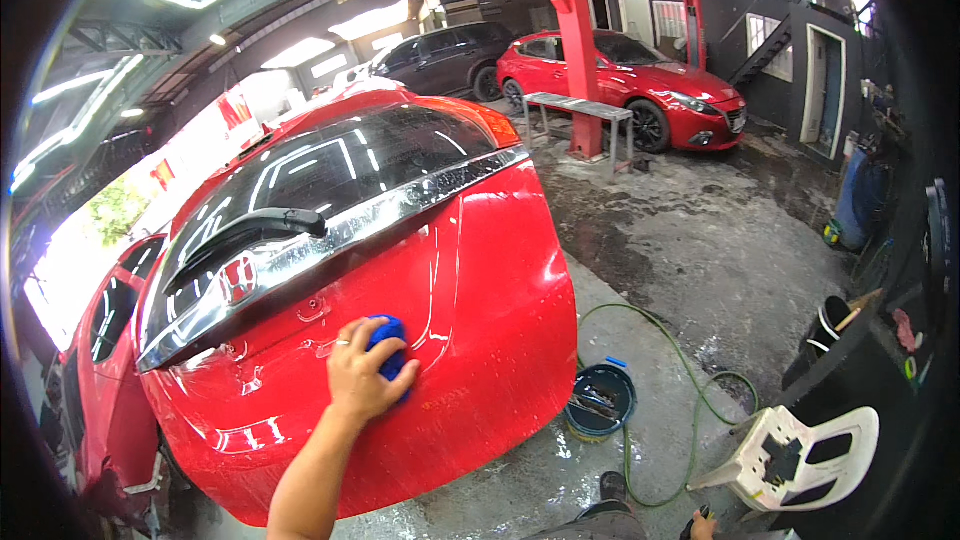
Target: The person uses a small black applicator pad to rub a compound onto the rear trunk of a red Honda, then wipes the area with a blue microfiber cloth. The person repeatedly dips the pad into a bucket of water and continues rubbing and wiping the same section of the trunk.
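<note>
My left hand (365,372) presses a bunched blue cloth (388,342) against the wet red tailgate (490,310) of a car. Its fingers and thumb curl round the cloth, covering part of it. Water beads and streaks show on the paint around it. Above the hand runs a chrome trim strip (370,220), with the rear wiper (250,230) and dark rear window (320,175) beyond. At the lower edge, to the right, my right hand (703,526) is closed round a small dark thing, mostly cut off by the frame, whose kind I cannot make out.
A dark bucket (603,400) with things in it stands right of the tailgate. A green hose (690,370) loops over the wet floor near a white plastic chair (810,460). Farther back are a metal bench (578,107), a red lift post (572,40) and another red car (670,90).
</note>
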A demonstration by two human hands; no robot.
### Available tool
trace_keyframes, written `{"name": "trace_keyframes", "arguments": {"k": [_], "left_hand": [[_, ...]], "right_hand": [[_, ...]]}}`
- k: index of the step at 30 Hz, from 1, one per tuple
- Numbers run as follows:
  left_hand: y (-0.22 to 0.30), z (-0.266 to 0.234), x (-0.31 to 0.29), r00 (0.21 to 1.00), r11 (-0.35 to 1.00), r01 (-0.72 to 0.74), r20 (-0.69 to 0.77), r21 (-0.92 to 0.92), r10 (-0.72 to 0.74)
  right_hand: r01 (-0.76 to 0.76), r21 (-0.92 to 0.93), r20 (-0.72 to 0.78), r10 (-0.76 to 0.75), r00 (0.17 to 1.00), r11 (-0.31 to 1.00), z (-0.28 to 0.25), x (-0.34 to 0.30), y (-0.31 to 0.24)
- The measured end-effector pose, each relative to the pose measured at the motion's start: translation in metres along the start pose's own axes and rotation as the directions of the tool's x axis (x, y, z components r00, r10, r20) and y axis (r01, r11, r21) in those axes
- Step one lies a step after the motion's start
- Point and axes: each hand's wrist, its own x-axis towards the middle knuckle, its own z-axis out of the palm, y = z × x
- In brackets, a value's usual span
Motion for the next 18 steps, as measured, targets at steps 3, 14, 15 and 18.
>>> {"name": "trace_keyframes", "arguments": {"k": [3, 14, 15, 18], "left_hand": [[0.053, 0.035, 0.037, 0.996, 0.991, -0.087, -0.011, -0.103, 0.086], [0.076, 0.133, 0.324, 0.943, 0.932, -0.307, -0.075, 0.193, 0.326], [0.081, 0.142, 0.327, 0.950, 0.936, -0.279, -0.079, 0.214, 0.301], [0.117, 0.172, 0.305, 0.974, 0.945, -0.205, -0.042, 0.255, 0.223]], "right_hand": [[0.334, -0.242, -0.106, -0.367, 0.924, 0.911, 0.053, 0.051, -0.045], [0.893, -0.042, 0.465, -0.782, 0.415, 0.449, 0.340, -0.110, -0.417], [0.896, 0.057, 0.519, -0.780, 0.350, 0.440, 0.359, -0.133, -0.447], [0.874, 0.346, 0.600, -0.797, 0.072, 0.340, 0.392, -0.222, -0.537]]}}
